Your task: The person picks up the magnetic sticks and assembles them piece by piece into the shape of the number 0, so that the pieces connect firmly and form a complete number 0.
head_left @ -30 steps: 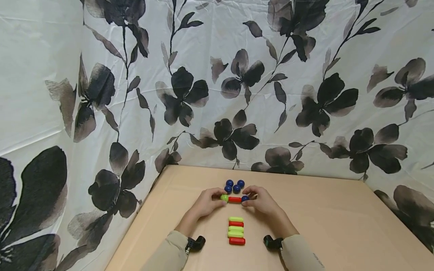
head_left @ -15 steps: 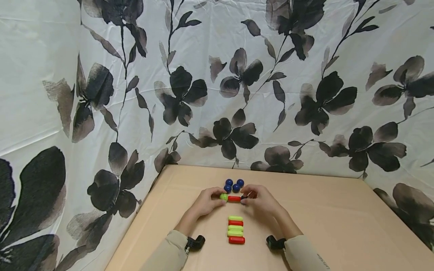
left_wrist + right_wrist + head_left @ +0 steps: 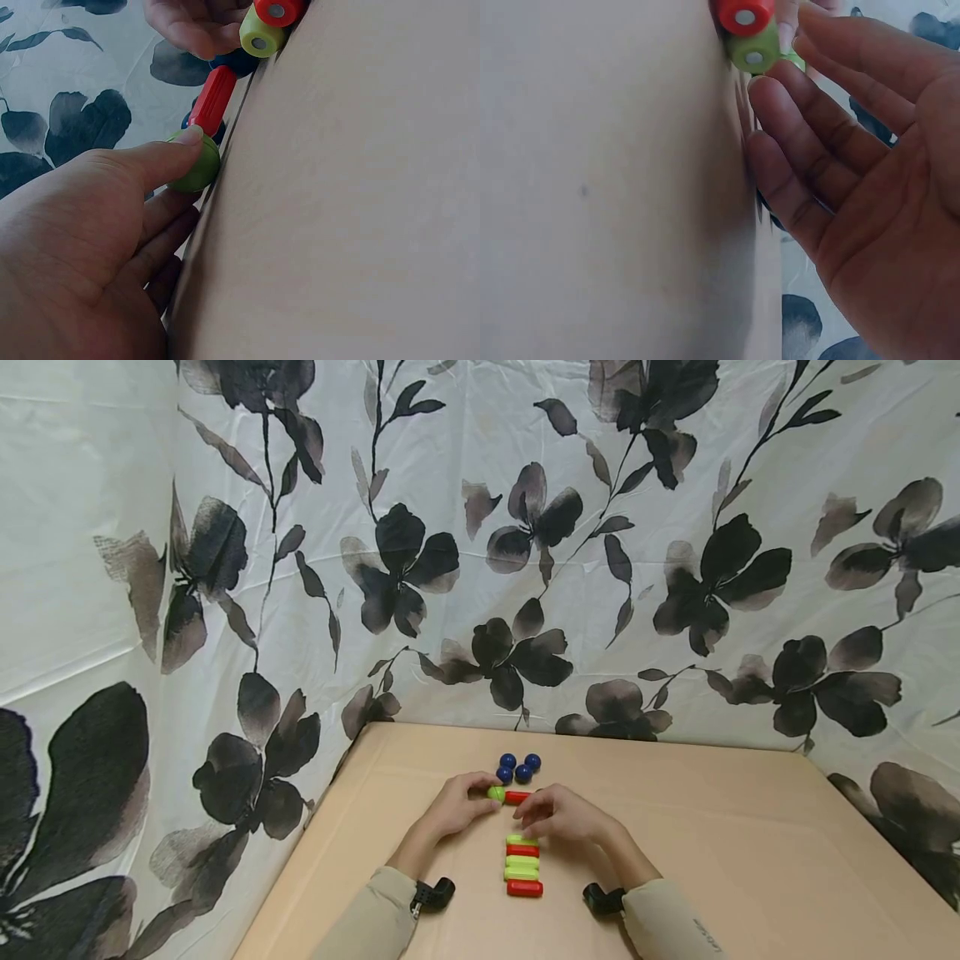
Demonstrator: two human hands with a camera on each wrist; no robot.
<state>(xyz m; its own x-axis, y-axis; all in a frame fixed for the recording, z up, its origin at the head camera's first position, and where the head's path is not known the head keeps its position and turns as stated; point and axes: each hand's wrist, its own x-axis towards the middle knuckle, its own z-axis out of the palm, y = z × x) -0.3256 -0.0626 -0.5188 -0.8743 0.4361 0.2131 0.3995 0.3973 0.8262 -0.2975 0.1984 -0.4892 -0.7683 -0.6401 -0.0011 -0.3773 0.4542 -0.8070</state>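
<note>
The right hand (image 3: pixel 562 814) had left the blue ball (image 3: pixel 241 64) and hung loose, fingers relaxed, at four o'clock from the red rod (image 3: pixel 516 797); the left hand (image 3: pixel 457 806) alone steadied it, pinching the green ball (image 3: pixel 496 794) at nine. Tan bench (image 3: pixel 720 835); flowered cloth (image 3: pixel 480 435) towards twelve.

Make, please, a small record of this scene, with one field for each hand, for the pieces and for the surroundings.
Left hand: pinches a light-green ball at one end of a short red rod
Right hand: holds no visible piece; fingers near the far end of the row, contact unclear
Row: five short rods side by side; far to near green, red, green, green, red
Cluster: four shiny dark-blue balls beyond the hands
Surface: tan tabletop
Backdrop: white sheet with black flowers
</note>
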